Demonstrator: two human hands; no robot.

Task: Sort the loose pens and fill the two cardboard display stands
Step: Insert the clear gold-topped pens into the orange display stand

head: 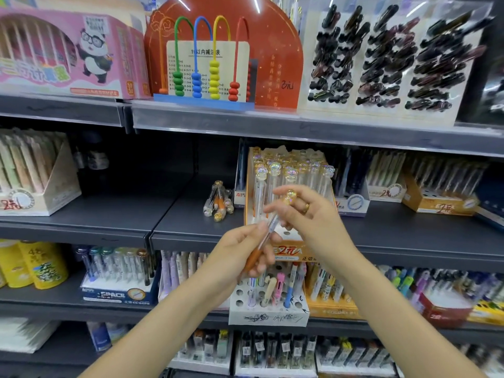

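Two bare forearms reach up from the bottom edge toward the middle shelf [191, 227], and both hands meet on a single pen [268, 230] held slantwise between them. Its orange grip end lies low and to the left, inside the left hand [245, 251], whose fingers are curled round that grip with the thumb laid along the clear barrel. From there the clear barrel climbs to the right, up to a golden, glassy ball top that sits at the fingertips of the right hand [308, 214]. That hand pinches the upper end just under the ball, thumb and forefinger closed on it, the other fingers loosely bent; a ring shows on one of them. Directly behind the hands stands the orange cardboard display stand [289, 248], marked with a price on its front face, its rear rows already filled with upright clear pens bearing the same ball tops and some front holes still bare. Just left of the stand, flat on the shelf, lies a small heap of loose pens [219, 199], clear with orange grips and ball tops like the held one. Whether a second stand of this kind is in view, I cannot tell. On the shelf above stands a bead abacus [204, 64] with coloured arches.
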